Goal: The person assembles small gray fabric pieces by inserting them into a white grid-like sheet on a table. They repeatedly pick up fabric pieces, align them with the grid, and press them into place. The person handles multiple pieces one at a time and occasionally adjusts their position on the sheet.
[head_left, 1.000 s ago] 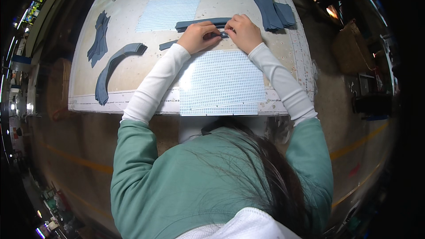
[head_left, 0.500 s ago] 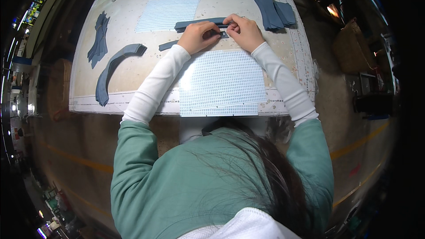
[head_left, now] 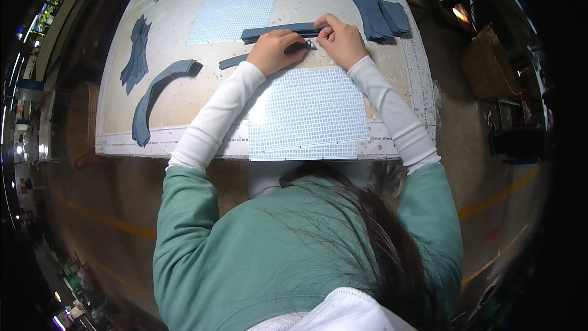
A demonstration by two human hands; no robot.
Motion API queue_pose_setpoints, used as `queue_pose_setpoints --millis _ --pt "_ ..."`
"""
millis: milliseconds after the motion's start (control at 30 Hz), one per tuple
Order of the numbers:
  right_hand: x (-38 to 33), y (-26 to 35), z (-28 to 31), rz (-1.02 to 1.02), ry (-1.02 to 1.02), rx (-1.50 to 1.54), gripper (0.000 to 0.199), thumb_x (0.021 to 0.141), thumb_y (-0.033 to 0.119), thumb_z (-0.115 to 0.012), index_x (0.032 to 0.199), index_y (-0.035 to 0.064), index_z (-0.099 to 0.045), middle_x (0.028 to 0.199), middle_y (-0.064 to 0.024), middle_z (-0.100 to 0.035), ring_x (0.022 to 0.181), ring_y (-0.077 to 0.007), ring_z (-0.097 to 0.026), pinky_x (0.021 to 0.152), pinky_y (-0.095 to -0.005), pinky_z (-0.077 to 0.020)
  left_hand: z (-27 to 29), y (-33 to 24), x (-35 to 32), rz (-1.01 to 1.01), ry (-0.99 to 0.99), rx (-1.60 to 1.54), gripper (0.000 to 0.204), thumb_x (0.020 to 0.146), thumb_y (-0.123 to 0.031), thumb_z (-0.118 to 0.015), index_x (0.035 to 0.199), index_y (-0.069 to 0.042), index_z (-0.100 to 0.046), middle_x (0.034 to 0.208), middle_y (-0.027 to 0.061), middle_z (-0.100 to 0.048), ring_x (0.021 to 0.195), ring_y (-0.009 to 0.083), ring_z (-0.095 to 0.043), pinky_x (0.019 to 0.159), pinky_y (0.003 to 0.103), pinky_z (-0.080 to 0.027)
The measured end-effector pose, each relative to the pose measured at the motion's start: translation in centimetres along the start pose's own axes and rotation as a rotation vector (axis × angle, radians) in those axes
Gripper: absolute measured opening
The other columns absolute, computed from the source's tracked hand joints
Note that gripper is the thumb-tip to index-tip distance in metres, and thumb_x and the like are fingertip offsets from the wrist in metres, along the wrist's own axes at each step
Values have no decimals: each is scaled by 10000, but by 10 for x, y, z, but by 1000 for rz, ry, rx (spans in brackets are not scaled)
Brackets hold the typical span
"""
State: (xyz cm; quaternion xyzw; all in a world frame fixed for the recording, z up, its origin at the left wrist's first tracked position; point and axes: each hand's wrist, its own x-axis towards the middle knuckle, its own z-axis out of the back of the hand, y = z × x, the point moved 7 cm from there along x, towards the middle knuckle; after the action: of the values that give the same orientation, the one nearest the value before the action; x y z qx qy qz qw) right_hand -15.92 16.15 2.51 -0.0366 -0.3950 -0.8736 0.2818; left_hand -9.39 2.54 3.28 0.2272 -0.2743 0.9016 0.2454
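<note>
left grip (head_left: 274,53) curled over the blue-grey strip (head_left: 233,61), clasp can't be told | right grip (head_left: 344,44) bent inward, hold unclear too | stacked strips (head_left: 269,33) just beyond left grip!

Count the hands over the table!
2. The left hand covers part of the nearer blue-grey strip; the right hand is by the right end of the strip stack beyond. No others show.

Rows of tiny blue print fill the near white sheets (head_left: 306,107) and the far sheet (head_left: 233,18) — too small to read. Dark letters sit along the table's white front edge (head_left: 144,136).
</note>
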Motion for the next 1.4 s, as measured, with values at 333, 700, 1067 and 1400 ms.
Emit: queue_pose_setpoints --millis 333,700,1067,1400 --pt "-2 6 -18 39 2 3 259 794 96 -663 1040 152 -604 747 -27 -690 704 -231 -678 650 -348 -542 4 7 1 236 34 -81 397 772 -183 -702 1138 -118 -562 712 82 -655 639 203 -662 620 298 -526" --pt "-2 31 -13 253 54 -172 121 848 154 -625 960 128 -666 918 -48 -671 881 -220 -637 784 -343 -523 76 51 -26 439 205 210 187 826 -227 -686 945 -83 -703 845 74 -711 714 193 -663 683 300 -524" --pt "-5 26 -32 155 296 -173 174 787 194 -693 923 87 -688 910 -78 -620 863 -223 -618 785 -314 -496 73 69 -74 585 350 27 265 743 -189 -757 961 -75 -659 868 40 -654 769 141 -583 752 272 -479" --pt "14 29 38 453 -78 -75 166 750 35 -648 896 99 -696 877 -52 -624 844 -218 -623 794 -298 -501 87 53 -20 203 29 -23 185 800 -65 -692 982 -89 -671 895 30 -645 754 151 -599 704 265 -487"
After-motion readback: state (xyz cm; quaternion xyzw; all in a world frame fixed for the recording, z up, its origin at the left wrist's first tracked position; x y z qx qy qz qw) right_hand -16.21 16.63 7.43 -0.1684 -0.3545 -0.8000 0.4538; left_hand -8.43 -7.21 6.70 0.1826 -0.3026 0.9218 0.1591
